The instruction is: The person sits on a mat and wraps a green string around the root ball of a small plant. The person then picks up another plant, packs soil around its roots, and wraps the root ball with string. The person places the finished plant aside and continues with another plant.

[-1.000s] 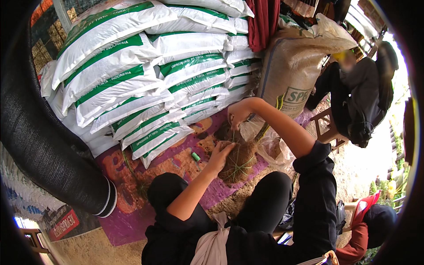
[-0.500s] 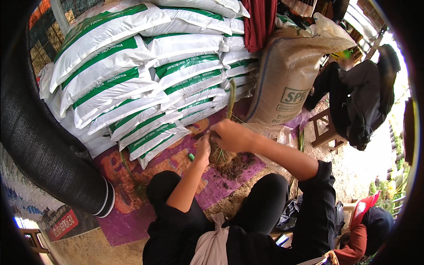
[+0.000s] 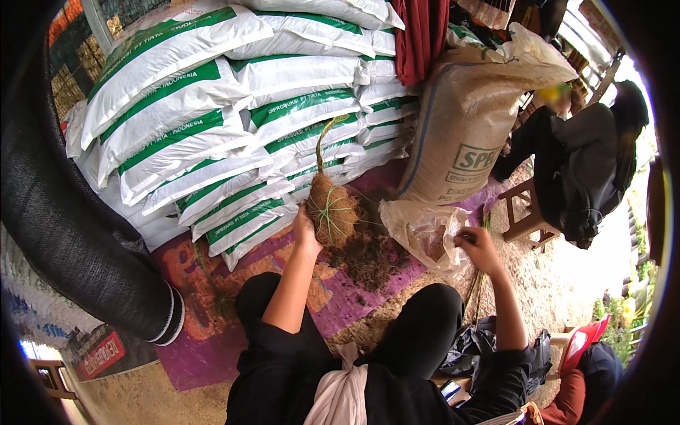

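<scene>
"So, where does the fibre ball (image 3: pixel 333 216) sit, and what could upset it?"

"It is in front of the person, left of the loose dark crumbs (image 3: pixel 372 262). The left hand (image 3: pixel 304 230) curls against its lower left side, with most of the fingers hidden. With only that one side visibly held, the ball could roll toward the crumbs if the grip slackens."

"And the green string (image 3: pixel 328 210) round it?"

"It crosses the front in several thin turns. If a turn is loose, it could slide off the curve and let fibre shed."

"What about the long leaf (image 3: pixel 320 150) on top?"

"It rises, bent, in front of the white sacks (image 3: pixel 184 92); whether it touches them cannot be told. A careless tilt could crease it against them."

"And the right hand (image 3: pixel 480 251)?"

"It is well apart from the ball, its fingers bunched at the mouth of the clear plastic bag (image 3: pixel 418 227). Whether they pinch the film is impossible to tell. A sharp tug could tip the bag over on the purple sheet (image 3: pixel 198 361)."
</scene>
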### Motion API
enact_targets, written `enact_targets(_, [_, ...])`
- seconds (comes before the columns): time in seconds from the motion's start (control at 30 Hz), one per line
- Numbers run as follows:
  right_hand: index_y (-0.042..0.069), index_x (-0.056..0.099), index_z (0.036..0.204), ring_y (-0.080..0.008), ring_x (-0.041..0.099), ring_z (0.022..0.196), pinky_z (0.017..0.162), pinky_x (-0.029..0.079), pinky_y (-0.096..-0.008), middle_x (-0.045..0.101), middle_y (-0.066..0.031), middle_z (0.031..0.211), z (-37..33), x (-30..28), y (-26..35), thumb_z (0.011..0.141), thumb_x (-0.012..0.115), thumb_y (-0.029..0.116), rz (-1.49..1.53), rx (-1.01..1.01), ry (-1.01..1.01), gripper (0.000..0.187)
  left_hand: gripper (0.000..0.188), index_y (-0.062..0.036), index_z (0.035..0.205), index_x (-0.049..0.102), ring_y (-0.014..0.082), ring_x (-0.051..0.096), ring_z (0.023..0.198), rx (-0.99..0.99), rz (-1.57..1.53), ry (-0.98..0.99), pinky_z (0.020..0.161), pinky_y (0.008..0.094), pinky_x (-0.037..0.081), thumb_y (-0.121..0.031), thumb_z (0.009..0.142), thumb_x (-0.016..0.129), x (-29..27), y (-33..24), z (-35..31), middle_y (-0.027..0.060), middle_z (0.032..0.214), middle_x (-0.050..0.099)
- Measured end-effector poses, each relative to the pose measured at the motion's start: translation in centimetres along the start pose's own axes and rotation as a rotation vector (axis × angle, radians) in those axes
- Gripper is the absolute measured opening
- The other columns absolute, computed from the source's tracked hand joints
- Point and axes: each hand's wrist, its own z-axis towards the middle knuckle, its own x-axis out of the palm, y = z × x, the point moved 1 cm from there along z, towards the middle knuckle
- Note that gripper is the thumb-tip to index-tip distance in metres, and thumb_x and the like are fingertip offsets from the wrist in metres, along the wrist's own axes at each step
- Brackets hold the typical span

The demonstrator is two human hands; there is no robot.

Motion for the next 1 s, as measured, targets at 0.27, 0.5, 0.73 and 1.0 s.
enact_targets(0.27, [0.003,0.056,0.106,-0.0281,0.047,0.11,0.092,0.035,-0.0426,0.049,-0.0154,0.119,-0.1,-2.8,-5.1,0.075,0.057,0.011,-1.133,0.393,-0.142,0.033,0.042,-0.0017,0.108,0.049,0.0247,0.06,0.086,0.052,0.0,0.066,0.075,0.0405,0.05,-0.03,0.093,0.023,0.5,-0.3,-0.8,0.0117,0.099,0.059])
enact_targets(0.5, [0.003,0.049,0.113,-0.0332,0.048,0.107,0.092,0.038,-0.0382,0.049,-0.0171,0.116,3.3,6.8,5.3,0.076,0.061,0.013,-0.223,-0.343,-0.054,0.04,0.043,-0.0019,0.11,0.048,0.0251,0.059,0.088,0.032,-0.019,0.047,0.076,0.0403,0.05,-0.031,0.093,0.022,1.0,-0.1,-1.6,0.0119,0.1,0.058])
enact_targets(0.73, [-0.002,0.054,0.104,-0.0144,0.055,0.078,0.075,0.043,-0.0305,0.06,-0.0085,0.077,4.3,13.1,7.8,0.08,0.059,0.044,0.324,0.088,0.732,0.052,0.042,-0.0007,0.111,0.047,0.0242,0.058,0.09,0.065,0.007,0.007,0.077,0.0389,0.049,-0.03,0.093,0.023,1.2,-0.1,-1.9,0.0122,0.102,0.057])
enact_targets(1.0, [-0.003,0.054,0.066,-0.0051,0.03,0.045,0.04,0.028,-0.029,0.034,0.0041,0.046,2.0,9.5,8.7,0.089,0.05,0.024,0.381,0.002,0.228,0.035,0.041,-0.0015,0.112,0.046,0.0239,0.059,0.089,0.073,-0.002,0.029,0.077,0.0387,0.049,-0.032,0.093,0.026,0.6,-0.1,-1.6,0.0116,0.102,0.057])
